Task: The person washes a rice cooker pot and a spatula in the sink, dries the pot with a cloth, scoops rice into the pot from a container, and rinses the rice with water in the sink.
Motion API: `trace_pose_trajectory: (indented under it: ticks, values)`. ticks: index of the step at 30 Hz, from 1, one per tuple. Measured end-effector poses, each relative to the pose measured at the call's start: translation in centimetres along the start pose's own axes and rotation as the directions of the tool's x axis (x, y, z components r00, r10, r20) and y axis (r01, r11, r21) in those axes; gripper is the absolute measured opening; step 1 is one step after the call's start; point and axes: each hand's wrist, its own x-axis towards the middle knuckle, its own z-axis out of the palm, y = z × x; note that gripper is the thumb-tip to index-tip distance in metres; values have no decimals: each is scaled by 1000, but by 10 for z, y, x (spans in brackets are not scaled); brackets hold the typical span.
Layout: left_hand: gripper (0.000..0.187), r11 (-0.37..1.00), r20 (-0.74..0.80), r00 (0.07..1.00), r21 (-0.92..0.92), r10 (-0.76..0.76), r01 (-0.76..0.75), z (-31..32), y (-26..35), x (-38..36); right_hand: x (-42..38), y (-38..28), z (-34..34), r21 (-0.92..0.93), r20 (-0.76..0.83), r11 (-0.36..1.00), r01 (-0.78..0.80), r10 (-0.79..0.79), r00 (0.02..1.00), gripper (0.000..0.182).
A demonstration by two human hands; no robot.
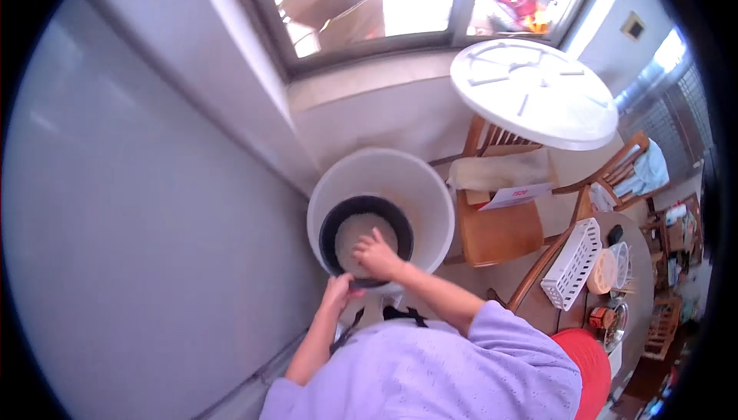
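A dark round pot [328,237] sits within the mouth of a large white bucket [430,205]. Pale grain that looks like rice [350,228] lies in the pot. My left hand [338,293] grips the pot's near rim, thumb and fingers closed on it. Over the grain, inside the pot, is my right hand [377,257], fingers bent and partly spread, with nothing visible held in them. Whether its fingertips touch the grain is hard to make out.
A white round lid [530,89] rests high at the right, near the window. Below it stands a wooden chair [500,235] with packages on it. A round table [530,289] at right carries a white basket [573,266]. A grey panel [161,235] borders the left.
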Motion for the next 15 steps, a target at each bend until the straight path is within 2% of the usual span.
trace_pose_trajectory:
  ticks: [1,2,5,6,7,8,9,10,11,12,13,15]
  values:
    - [26,1000,2,1000,7,-11,11,0,-4,2,1,-4,-6,127,-222,992,5,23,975,25]
    - [26,999,-8,999,15,-47,47,2,-4,-2,8,-10,-54,73,-144,997,4,7,990,29]
    - [26,994,-14,994,21,-104,105,10,8,-5,22,-22,-103,328,-388,942,-75,207,898,24]
    - [26,994,5,994,22,-107,107,10,8,-4,20,-24,-114,329,-562,943,43,159,812,20]
    - [26,993,19,993,21,-117,117,10,8,-7,15,-16,-91,255,-292,964,-79,154,944,21]
    - [26,998,52,997,11,-56,56,12,7,-8,5,-5,-46,161,12,970,-182,182,983,23]
    - [26,996,40,996,18,-86,85,10,2,-5,-3,3,-13,35,302,969,-246,224,927,24]
    - [26,994,30,994,31,-102,101,6,1,4,-10,4,0,25,177,989,-146,140,974,24]
    - [26,991,22,992,36,-128,127,5,0,11,-9,-3,-3,115,-53,978,-173,180,982,24]
    - [26,993,44,992,36,-118,116,3,-1,12,-3,-4,-28,120,-154,980,-158,176,972,23]
    - [25,992,60,991,34,-121,119,2,-1,10,3,-11,-54,134,-251,980,-149,179,951,21]
    - [25,993,50,993,46,-109,107,7,3,10,9,-19,-75,255,-478,967,-16,141,867,21]
